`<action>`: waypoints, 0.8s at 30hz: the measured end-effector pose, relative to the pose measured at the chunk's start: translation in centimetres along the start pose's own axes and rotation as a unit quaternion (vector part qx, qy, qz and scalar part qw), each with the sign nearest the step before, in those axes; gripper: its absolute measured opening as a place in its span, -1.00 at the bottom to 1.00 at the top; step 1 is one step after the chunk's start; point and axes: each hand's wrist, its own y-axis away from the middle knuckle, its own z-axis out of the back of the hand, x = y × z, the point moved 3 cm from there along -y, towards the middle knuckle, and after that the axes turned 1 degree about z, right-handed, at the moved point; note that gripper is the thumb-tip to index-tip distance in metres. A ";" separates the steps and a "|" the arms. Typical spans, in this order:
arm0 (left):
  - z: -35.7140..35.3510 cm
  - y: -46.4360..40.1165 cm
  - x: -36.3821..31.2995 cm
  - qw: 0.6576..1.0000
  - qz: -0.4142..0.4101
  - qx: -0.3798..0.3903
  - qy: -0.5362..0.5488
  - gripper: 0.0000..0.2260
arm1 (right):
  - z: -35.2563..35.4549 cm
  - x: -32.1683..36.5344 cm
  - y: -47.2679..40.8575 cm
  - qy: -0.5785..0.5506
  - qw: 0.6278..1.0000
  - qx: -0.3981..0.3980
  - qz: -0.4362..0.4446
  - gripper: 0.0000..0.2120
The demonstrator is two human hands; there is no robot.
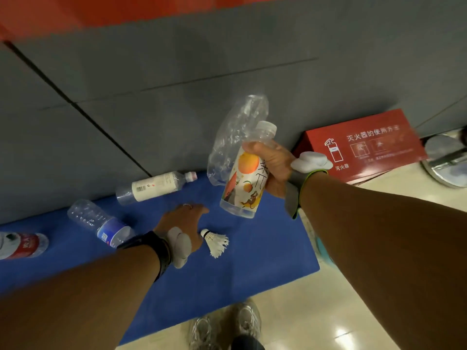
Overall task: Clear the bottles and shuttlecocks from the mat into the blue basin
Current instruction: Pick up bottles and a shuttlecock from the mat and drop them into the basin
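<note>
Bottles fill our right hand (pixel 274 170): its fingers curl round an orange-labelled bottle (pixel 243 181) and a crumpled clear bottle (pixel 235 137), both empty, raised above the blue mat (pixel 265 253). Our left hand (pixel 182 223) hovers with relaxed fingers, holding nothing, just beside a shuttlecock (pixel 216 241). Three bottles lie on the mat, the red-labelled one (pixel 21 245) cut off at the edge; we cannot make out the basin.
</note>
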 end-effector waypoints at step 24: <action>-10.1 -8.1 -1.5 0.945 -0.171 0.047 -0.275 -0.58 | 7.4 -6.4 2.5 -0.091 0.992 -0.083 -0.032 -0.91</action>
